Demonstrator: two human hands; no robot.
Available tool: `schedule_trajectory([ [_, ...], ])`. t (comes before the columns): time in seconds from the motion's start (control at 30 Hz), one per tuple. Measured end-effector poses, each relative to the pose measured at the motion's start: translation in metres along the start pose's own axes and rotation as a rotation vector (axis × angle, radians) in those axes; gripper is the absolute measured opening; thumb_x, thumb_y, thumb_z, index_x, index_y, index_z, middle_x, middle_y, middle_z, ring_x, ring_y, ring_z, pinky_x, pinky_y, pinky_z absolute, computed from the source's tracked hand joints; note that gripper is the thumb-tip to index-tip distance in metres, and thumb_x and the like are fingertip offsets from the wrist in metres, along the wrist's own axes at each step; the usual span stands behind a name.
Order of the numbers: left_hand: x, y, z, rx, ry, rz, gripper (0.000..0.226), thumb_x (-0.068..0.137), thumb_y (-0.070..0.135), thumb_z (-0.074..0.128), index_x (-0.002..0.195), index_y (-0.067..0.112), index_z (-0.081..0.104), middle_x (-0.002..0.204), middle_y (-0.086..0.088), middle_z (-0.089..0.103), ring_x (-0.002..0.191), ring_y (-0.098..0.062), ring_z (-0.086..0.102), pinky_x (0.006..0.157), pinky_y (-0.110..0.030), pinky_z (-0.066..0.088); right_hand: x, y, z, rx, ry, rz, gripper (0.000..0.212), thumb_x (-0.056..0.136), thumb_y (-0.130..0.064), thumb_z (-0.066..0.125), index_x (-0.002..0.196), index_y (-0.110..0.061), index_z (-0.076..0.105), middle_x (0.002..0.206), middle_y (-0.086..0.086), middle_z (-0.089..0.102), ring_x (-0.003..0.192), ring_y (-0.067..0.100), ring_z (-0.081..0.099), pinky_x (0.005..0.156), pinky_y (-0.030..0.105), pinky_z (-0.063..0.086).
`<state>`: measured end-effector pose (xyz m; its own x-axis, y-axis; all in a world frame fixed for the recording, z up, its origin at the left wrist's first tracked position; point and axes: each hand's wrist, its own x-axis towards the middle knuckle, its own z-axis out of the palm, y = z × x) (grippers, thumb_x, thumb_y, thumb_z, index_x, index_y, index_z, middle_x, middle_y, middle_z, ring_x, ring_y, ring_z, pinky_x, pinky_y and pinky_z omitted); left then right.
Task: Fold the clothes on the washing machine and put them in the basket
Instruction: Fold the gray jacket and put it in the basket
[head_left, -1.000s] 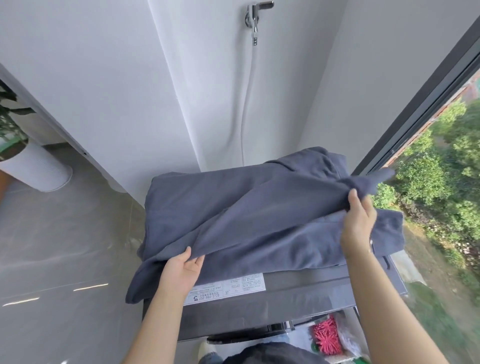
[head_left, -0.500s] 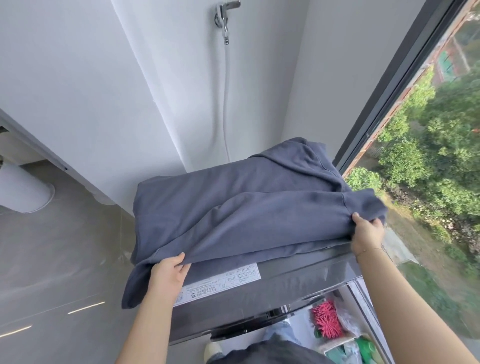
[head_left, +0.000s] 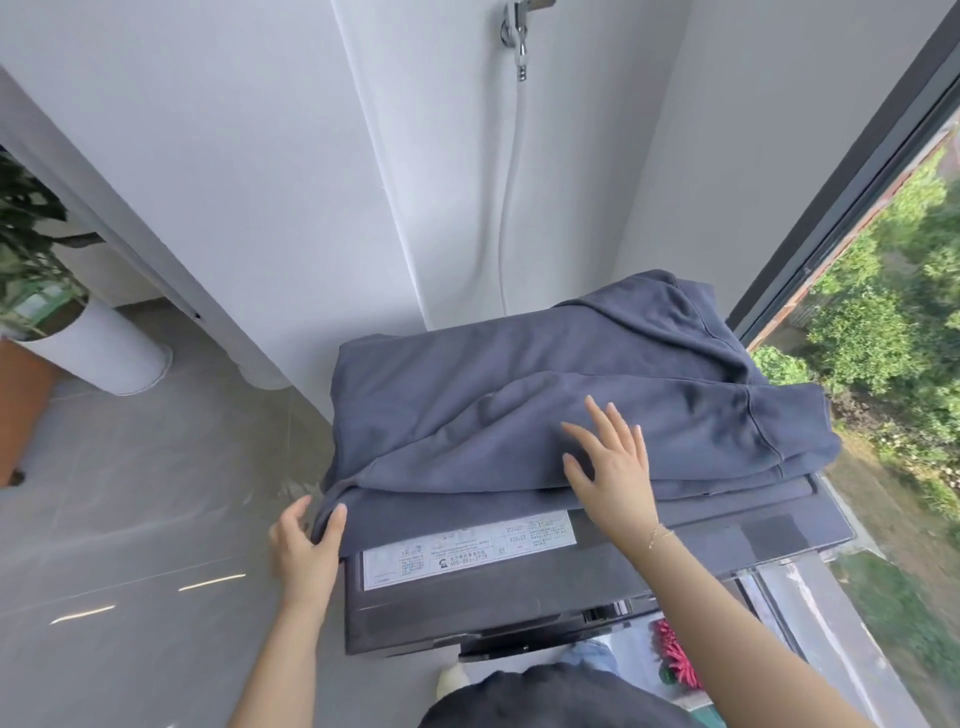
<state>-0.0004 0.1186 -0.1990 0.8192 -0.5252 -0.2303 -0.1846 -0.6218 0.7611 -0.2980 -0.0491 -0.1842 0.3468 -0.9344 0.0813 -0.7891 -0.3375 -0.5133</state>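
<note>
Blue-grey garment (head_left: 545, 410) lies long axis left-right across washing machine (head_left: 519, 587); left hand (head_left: 306, 551) pinches near-left corner; right hand (head_left: 613, 462) flat, open, pressing middle; left hand nearer free end for next fold.

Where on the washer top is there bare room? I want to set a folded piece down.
Only the front strip of the washing machine is bare, between the label and its right edge. The blue garment covers the rest, with the left hand at its corner and the right hand flat on it.
</note>
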Motion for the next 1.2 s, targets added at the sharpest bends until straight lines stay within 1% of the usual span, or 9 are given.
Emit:
schedule_trajectory([
  [0.17, -0.001, 0.02, 0.005, -0.059, 0.068, 0.126, 0.025, 0.1, 0.024, 0.048, 0.109, 0.002, 0.052, 0.099, -0.015, 0.061, 0.088, -0.031, 0.054, 0.074, -0.034, 0.037, 0.013, 0.011, 0.004, -0.209, -0.14, 0.204, 0.056, 0.098, -0.051, 0.031, 0.151, -0.034, 0.025, 0.162, -0.006, 0.007, 0.149, 0.026, 0.0, 0.117, 0.054, -0.003],
  [0.27, 0.005, 0.024, -0.003, 0.059, 0.062, 0.261, 0.021, 0.1, 0.021, 0.045, 0.109, 0.004, 0.051, 0.09, -0.012, 0.06, 0.078, -0.031, 0.052, 0.068, -0.035, 0.037, 0.01, 0.028, 0.0, -0.301, -0.297, 0.338, 0.065, 0.092, -0.069, 0.022, 0.149, -0.048, 0.0, 0.16, -0.014, -0.009, 0.147, 0.027, -0.014, 0.111, 0.06, -0.012],
  [0.43, 0.012, 0.013, -0.022, 0.165, -0.071, 0.384, 0.014, 0.094, 0.021, 0.059, 0.092, 0.008, 0.053, 0.068, -0.004, 0.055, 0.063, -0.028, 0.049, 0.06, -0.037, 0.038, -0.006, 0.029, -0.011, -0.285, -0.294, 0.411, 0.07, 0.084, -0.079, 0.022, 0.146, -0.055, 0.002, 0.159, -0.02, -0.006, 0.147, 0.025, -0.015, 0.11, 0.065, -0.009],
  [0.57, 0.012, -0.017, -0.025, 0.182, -0.168, 0.255, 0.025, 0.085, 0.023, 0.07, 0.075, 0.007, 0.054, 0.055, 0.001, 0.048, 0.053, -0.02, 0.04, 0.053, -0.03, 0.035, -0.034, 0.031, -0.015, -0.286, -0.288, 0.463, 0.071, 0.082, -0.082, 0.023, 0.144, -0.057, 0.001, 0.158, -0.022, -0.007, 0.147, 0.023, -0.015, 0.109, 0.067, -0.008],
  [0.7, 0.016, -0.03, -0.029, 0.005, -0.347, -0.019, 0.02, 0.086, 0.017, 0.07, 0.073, 0.008, 0.057, 0.066, -0.007, 0.058, 0.069, -0.019, 0.05, 0.054, -0.019, 0.034, -0.048, 0.031, -0.021, -0.308, -0.294, 0.488, 0.073, 0.081, -0.081, 0.023, 0.145, -0.056, -0.002, 0.158, -0.022, -0.009, 0.147, 0.023, -0.014, 0.11, 0.066, -0.007],
  [0.77, 0.018, -0.023, -0.038, -0.032, -0.45, -0.101, 0.007, 0.087, 0.007, 0.067, 0.091, 0.006, 0.061, 0.086, -0.008, 0.062, 0.087, -0.02, 0.055, 0.068, -0.023, 0.041, -0.048, 0.03, -0.022, -0.298, -0.303, 0.491, 0.072, 0.083, -0.079, 0.026, 0.146, -0.055, 0.0, 0.158, -0.021, -0.008, 0.147, 0.024, -0.014, 0.109, 0.066, -0.007],
  [0.9, 0.013, 0.025, -0.044, -0.071, -0.4, 0.061, 0.045, 0.081, -0.019, 0.045, 0.114, 0.01, 0.057, 0.111, 0.001, 0.057, 0.106, -0.017, 0.051, 0.086, -0.023, 0.037, -0.038, 0.027, -0.031, -0.208, -0.274, 0.479, 0.058, 0.093, -0.055, 0.045, 0.146, -0.044, 0.026, 0.16, -0.014, 0.011, 0.148, 0.027, 0.004, 0.113, 0.061, 0.003],
  [1.03, 0.004, 0.079, 0.0, 0.004, -0.463, 0.297, 0.032, 0.085, -0.006, 0.05, 0.1, 0.02, 0.063, 0.103, 0.007, 0.064, 0.094, -0.009, 0.058, 0.08, -0.012, 0.041, -0.019, 0.041, -0.057, -0.167, -0.067, 0.378, 0.049, 0.083, -0.009, 0.048, 0.129, -0.02, 0.058, 0.148, 0.007, 0.042, 0.132, 0.034, 0.037, 0.108, 0.046, 0.031],
  [1.2, 0.003, 0.11, 0.071, 0.287, -0.67, 0.337, 0.033, 0.089, 0.024, 0.06, 0.121, 0.023, 0.056, 0.118, 0.005, 0.06, 0.107, -0.014, 0.057, 0.101, -0.038, 0.043, 0.014, 0.076, -0.097, -0.355, -0.188, 0.403, 0.065, 0.079, -0.001, 0.053, 0.14, -0.024, 0.046, 0.155, 0.007, 0.029, 0.142, 0.028, 0.023, 0.113, 0.044, 0.02],
])
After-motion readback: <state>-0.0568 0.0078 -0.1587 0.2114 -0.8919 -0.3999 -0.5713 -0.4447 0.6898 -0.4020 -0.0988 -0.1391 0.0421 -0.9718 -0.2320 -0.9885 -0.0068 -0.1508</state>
